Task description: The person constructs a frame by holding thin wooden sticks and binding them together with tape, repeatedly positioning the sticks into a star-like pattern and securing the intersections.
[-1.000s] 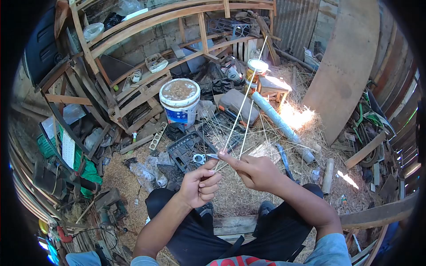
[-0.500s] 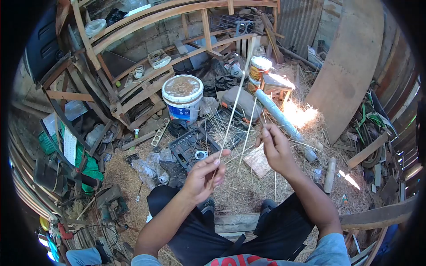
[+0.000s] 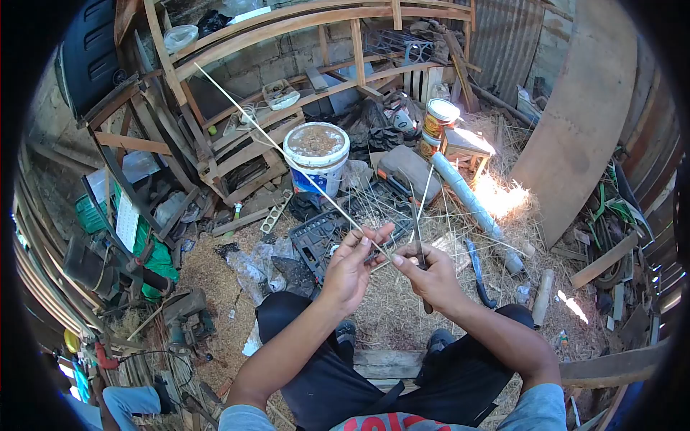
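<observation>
My left hand (image 3: 351, 269) pinches a long, thin, pale strip (image 3: 241, 109), which looks like split bamboo. The strip slants up and left across the view, past the white bucket, and its near end reaches my right thumb. My right hand (image 3: 430, 279) is closed around a slim knife (image 3: 417, 228); its narrow blade points away from me and a dark end sticks out below the fingers. Both hands are close together above my knees, the fingertips almost meeting at the strip's near end. Loose pale strips lie on the ground beyond them.
A white bucket (image 3: 316, 154) stands ahead beside a black tool case (image 3: 316, 241). A grey-blue pipe (image 3: 471, 205) lies to the right near a small wooden stool (image 3: 466, 146). A blue curved bar (image 3: 476, 269) rests by my right knee. Another person's leg (image 3: 129, 401) shows lower left.
The strip has swung from pointing up and right to pointing up and left. My right hand has come down toward my left, and the knife shows more clearly. The view has shifted slightly.
</observation>
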`<state>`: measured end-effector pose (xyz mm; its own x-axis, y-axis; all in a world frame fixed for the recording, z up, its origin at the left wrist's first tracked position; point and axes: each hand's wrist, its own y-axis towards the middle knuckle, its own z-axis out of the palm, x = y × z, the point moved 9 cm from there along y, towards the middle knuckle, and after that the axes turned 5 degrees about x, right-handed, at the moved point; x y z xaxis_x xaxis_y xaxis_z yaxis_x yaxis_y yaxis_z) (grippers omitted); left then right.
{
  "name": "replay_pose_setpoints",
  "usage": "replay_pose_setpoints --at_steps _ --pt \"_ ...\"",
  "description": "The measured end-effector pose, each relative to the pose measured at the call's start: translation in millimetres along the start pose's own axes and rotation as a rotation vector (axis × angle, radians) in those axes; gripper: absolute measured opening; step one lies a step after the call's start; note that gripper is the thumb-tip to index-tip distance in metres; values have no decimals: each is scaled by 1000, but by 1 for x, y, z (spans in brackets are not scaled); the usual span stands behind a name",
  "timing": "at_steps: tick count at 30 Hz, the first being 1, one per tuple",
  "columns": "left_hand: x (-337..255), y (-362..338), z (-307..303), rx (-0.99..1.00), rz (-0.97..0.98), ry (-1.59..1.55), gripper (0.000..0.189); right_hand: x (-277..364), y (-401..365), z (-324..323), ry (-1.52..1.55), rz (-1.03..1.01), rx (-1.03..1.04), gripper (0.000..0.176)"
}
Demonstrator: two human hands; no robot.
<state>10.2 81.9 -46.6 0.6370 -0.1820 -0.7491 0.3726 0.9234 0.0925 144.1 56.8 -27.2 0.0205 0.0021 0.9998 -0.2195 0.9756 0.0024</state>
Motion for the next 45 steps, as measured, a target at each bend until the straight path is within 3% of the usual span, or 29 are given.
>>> replay_pose_setpoints --at_steps 9,12,15,17,19,20,23,24,27,28,31,33,34,37,41,43,44,45 --pt "0 -3 5 -28 -38 88 14 -7 -2 1 -92 50 59 16" --pt "-19 -2 -3 -138 -23 137 24 -7 -1 -2 -114 38 57 16" --pt "-82 -9 -26 -410 336 344 38 -1 -2 -6 -151 51 58 17" --pt "-130 -22 -14 -436 692 790 39 2 -1 -7 -181 26 64 18" --pt "-161 -38 25 -382 931 1307 35 11 1 -9 -322 -73 67 17" --pt "-164 -39 56 -224 1000 1590 27 16 2 -10 -395 -121 70 17" --pt "-133 -19 87 425 708 1940 26 38 6 -16 -630 -342 91 13" --pt "-123 -15 76 526 569 1920 31 42 7 -19 -650 -398 117 12" --pt "-90 -9 36 670 -128 1732 37 48 11 -30 -683 -539 149 12" --pt "-84 -14 36 724 -56 1603 36 49 12 -35 -678 -566 130 13" --pt "-55 -27 3 298 -524 1006 35 59 7 -44 -783 -566 -45 26" --pt "-48 -35 6 122 -566 655 37 81 -5 -40 -864 -613 -263 35" --pt "-46 -38 6 80 -564 535 38 82 -8 -34 -952 -694 -245 47" --pt "-34 -42 5 -9 -535 210 44 65 -11 -7 -947 -518 -50 49" --pt "-14 -42 7 -38 -485 -35 49 43 -23 29 -1000 -597 166 59" --pt "-7 -41 11 -5 -453 -164 45 43 -21 27 -1025 -567 124 66" --pt "-5 -41 13 -18 -451 -173 32 45 -21 26 -1049 -563 117 67" --pt "-3 -41 14 1 -458 -208 35 46 -21 24 -1072 -561 109 67"
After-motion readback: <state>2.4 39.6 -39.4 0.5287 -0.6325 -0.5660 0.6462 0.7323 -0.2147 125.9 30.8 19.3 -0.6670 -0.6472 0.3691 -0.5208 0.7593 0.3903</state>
